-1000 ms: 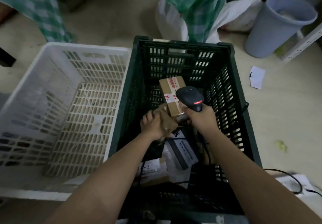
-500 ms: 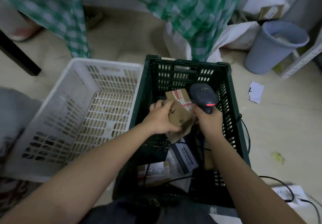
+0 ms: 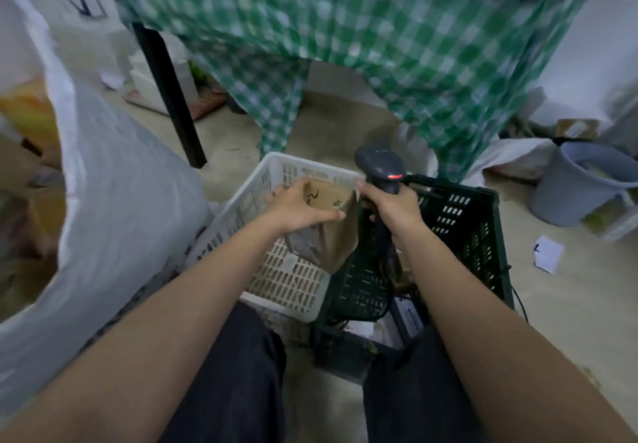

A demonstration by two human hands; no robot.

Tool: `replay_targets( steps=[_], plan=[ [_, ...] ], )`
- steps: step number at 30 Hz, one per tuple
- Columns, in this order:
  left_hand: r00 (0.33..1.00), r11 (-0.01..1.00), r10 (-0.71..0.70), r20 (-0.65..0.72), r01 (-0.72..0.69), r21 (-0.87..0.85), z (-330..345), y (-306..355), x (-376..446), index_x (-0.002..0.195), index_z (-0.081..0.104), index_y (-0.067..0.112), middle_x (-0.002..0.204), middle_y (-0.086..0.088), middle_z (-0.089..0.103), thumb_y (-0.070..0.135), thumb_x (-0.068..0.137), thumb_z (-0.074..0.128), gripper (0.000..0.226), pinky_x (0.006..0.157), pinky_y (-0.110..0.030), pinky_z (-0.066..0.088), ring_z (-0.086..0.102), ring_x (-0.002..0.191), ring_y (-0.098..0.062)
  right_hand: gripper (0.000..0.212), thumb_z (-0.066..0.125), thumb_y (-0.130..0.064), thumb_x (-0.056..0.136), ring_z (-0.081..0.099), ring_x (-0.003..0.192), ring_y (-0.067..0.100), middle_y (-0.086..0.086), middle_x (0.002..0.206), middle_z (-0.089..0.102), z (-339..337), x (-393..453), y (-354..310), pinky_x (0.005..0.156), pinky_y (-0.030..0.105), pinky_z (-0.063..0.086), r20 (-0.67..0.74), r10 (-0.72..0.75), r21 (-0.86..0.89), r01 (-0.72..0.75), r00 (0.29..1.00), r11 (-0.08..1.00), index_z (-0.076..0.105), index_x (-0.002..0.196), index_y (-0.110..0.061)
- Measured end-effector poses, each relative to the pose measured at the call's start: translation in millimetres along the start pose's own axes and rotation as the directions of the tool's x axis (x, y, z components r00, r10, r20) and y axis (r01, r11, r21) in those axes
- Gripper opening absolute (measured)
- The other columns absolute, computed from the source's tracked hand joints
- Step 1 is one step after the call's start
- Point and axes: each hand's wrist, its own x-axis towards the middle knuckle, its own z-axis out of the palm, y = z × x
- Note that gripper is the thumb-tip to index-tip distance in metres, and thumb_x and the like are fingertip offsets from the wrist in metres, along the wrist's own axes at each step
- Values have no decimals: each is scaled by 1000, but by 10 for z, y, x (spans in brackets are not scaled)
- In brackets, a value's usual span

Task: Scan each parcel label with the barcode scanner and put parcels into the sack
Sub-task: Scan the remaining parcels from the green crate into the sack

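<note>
L hand (image 3: 299, 207) grips top of brown paper parcel (image 3: 324, 235) held over white basket (image 3: 276, 270), R hand (image 3: 390, 213) clenched on barcode scanner (image 3: 381, 171) just beside it; parcel judged light, soft, crushable w/ 1 hand, so support underneath before moving to sack (image 3: 114, 208) at L.

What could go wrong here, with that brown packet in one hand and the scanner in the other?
The left hand holds the brown parcel only by its top, so it might slip into the white basket rather than the sack. The scanner, gripped by the right hand, trails a cable that could snag the green crate.
</note>
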Motion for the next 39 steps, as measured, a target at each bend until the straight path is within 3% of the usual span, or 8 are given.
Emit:
replay_targets(
  steps=[3,7,12,19,23,27,34,39],
  plan=[
    [997,998,-62,41,61,26,1,-211,-79,147,28,27,151,-8,32,83,46,67,121,112,-46,31,30,139,-32,23,77,-13,81,62,71,12,2,83,66,173,-93,179,56,22,48,66,52,-100,-45,996,994,66,101,-10],
    [987,999,-22,162,27,-29,154,-442,-89,148,27,24,150,-3,36,76,56,72,114,111,-40,33,36,135,-25,20,82,-15,75,66,86,26,9,87,69,217,-39,552,71,35,53,-9,112,-184,-112,994,977,67,89,-15],
    [943,983,128,307,-79,-169,154,-632,-8,149,29,22,134,4,45,25,71,85,95,99,-25,38,45,121,-12,19,77,-20,82,64,81,21,7,89,69,148,117,716,61,28,48,-52,171,-92,-176,984,980,67,95,-13],
    [990,957,67,128,-27,-290,225,-668,244,129,43,23,117,-1,64,32,75,80,66,90,-41,53,63,101,-17,18,75,-24,85,67,83,19,4,90,71,85,242,710,72,31,53,-38,115,-28,-116,993,993,67,99,-16],
    [1000,914,15,11,-10,-406,308,-530,307,126,48,15,119,1,63,37,81,74,57,85,-31,49,60,102,-15,25,78,-37,79,67,96,28,7,99,73,57,326,711,92,45,53,-72,210,73,-205,975,976,65,94,-23],
    [996,851,-29,-81,-18,-525,358,-409,337,126,51,20,123,0,62,47,83,68,53,93,-41,51,61,105,-18,40,81,-38,75,70,90,28,9,97,74,56,430,630,82,42,58,-68,265,107,-257,962,960,68,104,-13],
    [965,853,85,248,58,-519,317,-445,296,148,24,41,129,6,56,28,87,69,77,65,-17,53,64,92,-6,23,76,-27,83,66,72,17,5,84,70,-57,476,585,55,25,52,-61,268,84,-263,961,961,67,96,-10],
    [905,900,55,422,138,-414,373,-541,302,150,15,45,130,5,60,32,87,69,84,97,-38,50,64,107,-16,23,73,-28,86,65,75,20,7,90,70,-144,443,747,54,27,49,-50,318,1,-318,947,948,66,100,-11]
  ],
)
